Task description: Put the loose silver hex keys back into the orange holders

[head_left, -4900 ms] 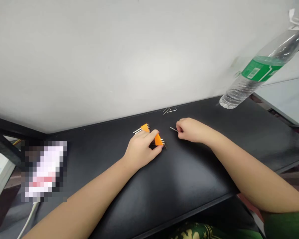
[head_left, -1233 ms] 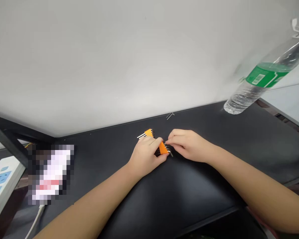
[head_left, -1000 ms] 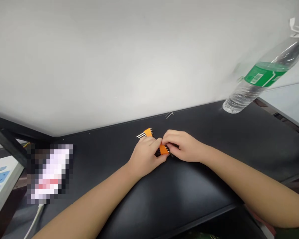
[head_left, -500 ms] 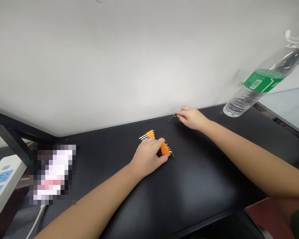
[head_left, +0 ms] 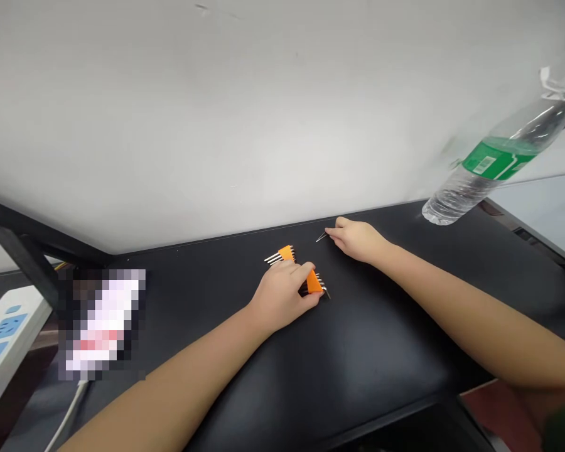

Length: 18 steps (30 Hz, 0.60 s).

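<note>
An orange holder (head_left: pixel 313 281) with several thin metal hex keys in it lies on the black table (head_left: pixel 367 339). My left hand (head_left: pixel 282 296) rests on the holder with its fingers curled round it, covering its middle. Key ends stick out at the holder's far left end (head_left: pixel 277 256). My right hand (head_left: pixel 355 239) is a little behind and to the right, near the wall, fingers pinched on a small metal hex key (head_left: pixel 322 236) whose tip points left.
A clear water bottle (head_left: pixel 494 162) with a green label stands at the table's back right. A blurred-out object (head_left: pixel 102 323) lies at the left with a white cable (head_left: pixel 66 414). A white power strip (head_left: pixel 2 329) sits at the far left edge. A white wall backs the table.
My right hand left the holder, reached back to the loose keys by the wall, and has now drawn one key towards the holder. My left hand stayed on the holder.
</note>
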Tool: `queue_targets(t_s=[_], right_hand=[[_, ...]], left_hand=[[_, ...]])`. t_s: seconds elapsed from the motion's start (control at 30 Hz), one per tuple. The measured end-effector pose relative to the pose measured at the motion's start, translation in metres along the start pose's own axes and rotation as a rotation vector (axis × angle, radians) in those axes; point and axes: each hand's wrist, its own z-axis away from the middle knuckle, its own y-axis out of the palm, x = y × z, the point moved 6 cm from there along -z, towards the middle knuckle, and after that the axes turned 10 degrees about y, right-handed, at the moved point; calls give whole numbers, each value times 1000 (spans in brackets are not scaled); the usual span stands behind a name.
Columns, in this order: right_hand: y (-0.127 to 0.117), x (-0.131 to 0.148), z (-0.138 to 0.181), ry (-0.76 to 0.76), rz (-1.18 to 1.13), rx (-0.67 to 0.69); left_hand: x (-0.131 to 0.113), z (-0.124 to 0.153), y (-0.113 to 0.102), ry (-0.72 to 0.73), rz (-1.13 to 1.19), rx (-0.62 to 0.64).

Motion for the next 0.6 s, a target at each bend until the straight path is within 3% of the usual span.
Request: queue_targets(t_s=[0.3,0.6], right_hand=[[-23,50,52,20,93,154],[-29,35,52,134,54,161]], left_hand=[[1,2,-3,-12,6,-73],[2,1,-3,-8,-1,-118]])
